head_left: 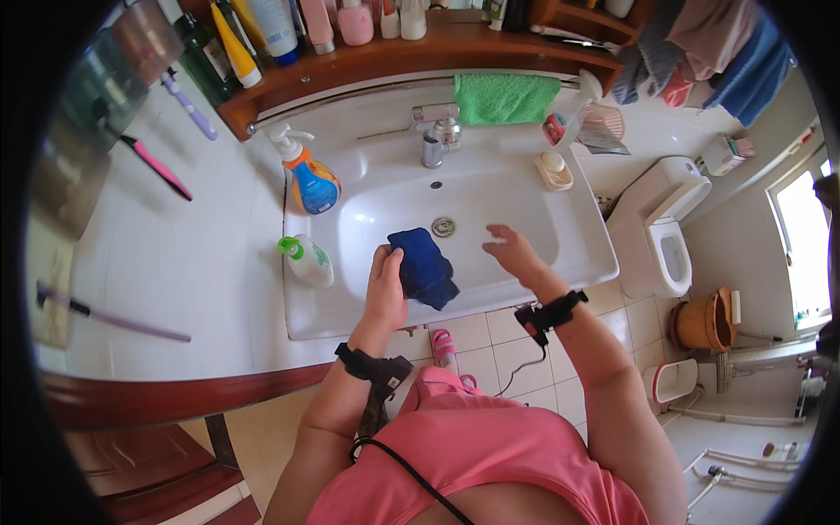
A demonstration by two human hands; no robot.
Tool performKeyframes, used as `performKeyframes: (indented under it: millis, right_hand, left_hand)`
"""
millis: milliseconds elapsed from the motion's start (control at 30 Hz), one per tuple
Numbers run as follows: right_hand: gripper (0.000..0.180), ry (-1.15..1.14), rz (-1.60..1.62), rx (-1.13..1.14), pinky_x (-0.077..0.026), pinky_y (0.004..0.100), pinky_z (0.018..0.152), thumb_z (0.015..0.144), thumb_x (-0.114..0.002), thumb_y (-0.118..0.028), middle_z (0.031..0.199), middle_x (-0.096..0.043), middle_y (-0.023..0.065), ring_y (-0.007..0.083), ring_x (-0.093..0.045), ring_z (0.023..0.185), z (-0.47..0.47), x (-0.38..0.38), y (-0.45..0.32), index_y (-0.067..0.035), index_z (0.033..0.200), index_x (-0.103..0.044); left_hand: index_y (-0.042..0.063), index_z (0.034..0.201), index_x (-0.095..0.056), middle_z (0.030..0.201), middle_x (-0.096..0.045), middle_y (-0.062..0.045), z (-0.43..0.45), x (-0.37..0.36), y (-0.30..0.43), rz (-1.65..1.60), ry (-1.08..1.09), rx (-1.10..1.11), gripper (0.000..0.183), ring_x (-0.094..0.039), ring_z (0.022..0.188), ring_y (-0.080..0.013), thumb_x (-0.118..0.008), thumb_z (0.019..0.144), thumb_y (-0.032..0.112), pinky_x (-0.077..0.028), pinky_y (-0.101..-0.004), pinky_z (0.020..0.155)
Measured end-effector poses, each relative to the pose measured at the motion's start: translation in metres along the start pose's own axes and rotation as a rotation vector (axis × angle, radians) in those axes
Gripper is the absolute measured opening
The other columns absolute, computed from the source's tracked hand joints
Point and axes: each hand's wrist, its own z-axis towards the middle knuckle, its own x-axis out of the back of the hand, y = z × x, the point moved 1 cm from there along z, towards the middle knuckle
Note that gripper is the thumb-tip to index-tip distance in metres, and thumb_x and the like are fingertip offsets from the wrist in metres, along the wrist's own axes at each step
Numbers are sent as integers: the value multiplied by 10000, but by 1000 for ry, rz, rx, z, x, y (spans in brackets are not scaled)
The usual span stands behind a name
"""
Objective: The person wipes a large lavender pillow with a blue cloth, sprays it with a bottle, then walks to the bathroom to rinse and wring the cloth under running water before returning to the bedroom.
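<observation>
A folded dark blue cloth (423, 266) is gripped along its left side by my left hand (387, 285), thumb on top, above the front part of the white sink (518, 289). My right hand (515, 252) hovers over the basin to the right of the cloth, apart from it, with its fingers spread and nothing in them. Beyond the cloth lies the round metal drain (443, 227). A chrome faucet (434, 134) stands at the back of the sink. Black straps with small devices circle both my wrists.
On the sink's left side stand a blue-and-orange pump bottle (316, 187) and a white bottle with a green cap (308, 261). A soap dish (554, 172) sits at the right rim. Behind hangs a green towel (505, 98), below a wooden shelf (426, 56). A toilet (669, 256) is to the right.
</observation>
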Motion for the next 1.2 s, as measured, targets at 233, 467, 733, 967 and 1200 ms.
performKeyframes:
  millis: [233, 467, 733, 967, 1200]
  right_hand:
    - [431, 104, -893, 356, -438, 429, 989, 822, -528, -120, 1330, -508, 137, 313, -468, 1251, 130, 33, -11, -60, 1248, -548]
    - [536, 101, -1095, 754, -382, 434, 1052, 838, -527, -65, 1432, -416, 68, 284, -438, 1275, 236, 32, -27, -83, 1367, -445]
    - [570, 35, -1272, 681, -346, 447, 1068, 854, -504, -81, 1450, -402, 46, 263, -398, 1311, 275, 52, -22, -129, 1415, -412]
    - [512, 28, -992, 699, -368, 418, 1062, 838, -557, -126, 1348, -512, 85, 279, -487, 1248, 275, 57, -14, -119, 1345, -483]
    - [439, -495, -279, 127, -470, 383, 946, 824, -630, -200, 1219, -598, 181, 321, -578, 1107, 215, 29, 57, -71, 1241, -578]
  left_hand:
    - [47, 1008, -535, 831, -505, 4, 74, 7, -15, 427, 137, 123, 226, -428, 746, -90, -547, 964, 268, -387, -254, 644]
    - [108, 1015, -548, 797, -450, 52, 104, -7, -26, 516, 211, 237, 198, -373, 665, -53, -584, 951, 292, -295, -225, 538]
    - [21, 1104, -534, 938, -495, -1, 136, -28, -34, 583, 227, 75, 237, -430, 874, -89, -563, 970, 213, -367, -223, 809]
    - [61, 1104, -546, 900, -521, 9, 175, -29, -40, 719, 285, 132, 216, -463, 774, -104, -559, 962, 222, -416, -264, 674]
    - [106, 1223, -533, 1035, -610, -20, 192, -30, -61, 460, 187, 249, 278, -603, 882, -121, -516, 971, 222, -513, -289, 734]
